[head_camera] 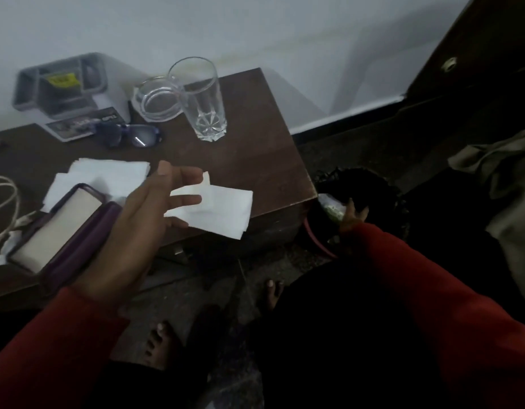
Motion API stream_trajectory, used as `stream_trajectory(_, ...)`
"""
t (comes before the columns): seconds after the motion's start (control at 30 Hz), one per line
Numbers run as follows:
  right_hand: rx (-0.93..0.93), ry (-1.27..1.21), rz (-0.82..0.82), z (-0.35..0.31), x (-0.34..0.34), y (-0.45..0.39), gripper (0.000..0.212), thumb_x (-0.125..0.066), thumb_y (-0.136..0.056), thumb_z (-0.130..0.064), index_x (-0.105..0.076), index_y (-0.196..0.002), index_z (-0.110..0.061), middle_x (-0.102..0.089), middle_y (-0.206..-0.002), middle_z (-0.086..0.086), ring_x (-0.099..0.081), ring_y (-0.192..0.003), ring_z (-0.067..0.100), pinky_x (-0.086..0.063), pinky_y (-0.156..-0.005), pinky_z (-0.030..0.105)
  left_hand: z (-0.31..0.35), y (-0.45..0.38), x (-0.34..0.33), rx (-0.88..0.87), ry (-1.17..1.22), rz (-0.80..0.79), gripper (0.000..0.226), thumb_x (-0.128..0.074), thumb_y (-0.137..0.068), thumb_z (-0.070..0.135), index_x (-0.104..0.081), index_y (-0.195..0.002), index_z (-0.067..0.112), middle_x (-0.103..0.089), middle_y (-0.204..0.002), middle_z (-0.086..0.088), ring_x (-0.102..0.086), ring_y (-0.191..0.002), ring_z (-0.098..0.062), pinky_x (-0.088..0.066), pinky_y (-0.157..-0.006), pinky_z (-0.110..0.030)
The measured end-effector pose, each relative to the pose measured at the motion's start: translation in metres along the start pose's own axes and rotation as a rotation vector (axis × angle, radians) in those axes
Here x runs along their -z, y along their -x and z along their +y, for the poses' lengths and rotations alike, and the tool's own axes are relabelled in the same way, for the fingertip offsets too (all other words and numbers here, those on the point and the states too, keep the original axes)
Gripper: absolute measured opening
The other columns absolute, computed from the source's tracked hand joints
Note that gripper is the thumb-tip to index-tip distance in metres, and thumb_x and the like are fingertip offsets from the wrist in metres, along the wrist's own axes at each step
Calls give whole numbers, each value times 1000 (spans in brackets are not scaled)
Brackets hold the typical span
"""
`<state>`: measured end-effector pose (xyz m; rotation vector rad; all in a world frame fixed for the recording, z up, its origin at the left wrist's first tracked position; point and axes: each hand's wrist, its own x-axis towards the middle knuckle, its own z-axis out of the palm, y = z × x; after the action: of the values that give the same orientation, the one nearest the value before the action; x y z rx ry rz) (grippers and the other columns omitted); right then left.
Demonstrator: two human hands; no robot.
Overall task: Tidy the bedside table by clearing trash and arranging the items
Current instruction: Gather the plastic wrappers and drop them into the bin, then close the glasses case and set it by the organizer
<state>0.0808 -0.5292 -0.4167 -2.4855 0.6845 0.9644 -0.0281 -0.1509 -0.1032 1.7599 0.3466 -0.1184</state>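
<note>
A white tissue (223,209) lies at the front right corner of the brown bedside table (264,160). My left hand (149,211) hovers over its left end with fingers spread, holding nothing. More white tissues (107,175) are stacked further left. My right hand (351,215) reaches down beside the table over a dark-lined bin (358,187) and grips a pale crumpled wrapper (332,206). An open purple glasses case (63,228) lies at the table's front left.
A tall clear glass (203,98) and a glass ashtray (158,98) stand at the back. Dark glasses (131,137), a card (81,125) and a grey organiser (63,84) sit back left. A white cable (4,208) lies far left. My bare feet (161,343) are on the floor.
</note>
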Motion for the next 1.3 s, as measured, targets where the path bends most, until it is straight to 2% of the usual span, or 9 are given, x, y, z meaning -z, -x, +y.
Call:
stream_trajectory(0.13,-6,68,62,-7,31,7,108,-59,-75,-75,5,-155,-42,21,-165,6,4,-149,50,-12,-120,56,1,-5,23,-15,23,71,49,-35,-104,54,-69,-117,21,-70,-124,9,-69,-110,-19,-48,-74,-40)
stream_trajectory(0.23,41,40,245,-15,63,36,70,-45,-93,-54,-28,-153,-23,-11,-163,17,-24,-142,51,-28,-116,55,4,-6,43,-37,40,155,44,-41,-104,48,-69,-118,18,-72,-122,7,-71,-104,-20,-46,-71,-36)
stream_trajectory(0.37,240,-135,473,-35,114,87,33,-47,-96,-18,-69,-115,-3,-63,-125,28,-59,-115,45,-46,-100,46,8,0,76,-53,111,308,27,-47,-105,27,-69,-110,13,-72,-120,0,-65,-91,-18,-43,-58,-24)
stream_trajectory(0.6,643,-428,830,-140,182,224,40,-61,-91,-36,-73,-105,-1,-73,-104,24,-69,-100,36,-49,-92,38,-5,18,146,-147,99,580,11,-66,-95,25,-74,-99,19,-72,-81,6,-64,-63,-2,-52,-59,-26)
stream_trajectory(0.77,944,-607,723,-238,158,321,25,-68,-82,-32,-73,-94,-10,-70,-85,6,-58,-63,2,-49,-67,22,-14,26,183,-214,127,660,4,-71,-89,11,-67,-90,12,-69,-76,-1,-64,-63,-3,-50,-60,-20)
stream_trajectory(0.9,1065,-635,527,-287,87,358,10,-68,-83,-16,-71,-90,-10,-67,-79,2,-59,-64,-9,-46,-68,8,-31,21,197,-115,-212,583,9,-67,-90,20,-75,-86,20,-75,-88,2,-69,-89,-13,-54,-89,-34)
stream_trajectory(1.0,1150,-489,360,-292,26,360,11,-70,-86,-7,-70,-88,-18,-70,-83,1,-60,-68,-9,-45,-69,5,-41,18,194,-62,-387,500,15,-65,-93,21,-76,-102,15,-76,-104,-2,-68,-101,-17,-50,-90,-28)
stream_trajectory(1.1,1243,-327,342,-293,-11,348,13,-68,-86,-2,-74,-90,-13,-75,-92,3,-67,-80,9,-44,-72,6,-49,11,190,-42,-473,467,18,-65,-94,15,-75,-108,12,-74,-108,-4,-65,-98,-17,-42,-83,-18)
stream_trajectory(1.3,1291,-265,387,-308,-19,336,6,-71,-87,-13,-73,-91,-16,-65,-79,-3,-53,-67,0,-46,-75,30,-72,-3,188,-45,-690,412,27,-62,-93,15,-73,-117,12,-72,-114,-16,-66,-107,-36,-52,-97,-47)
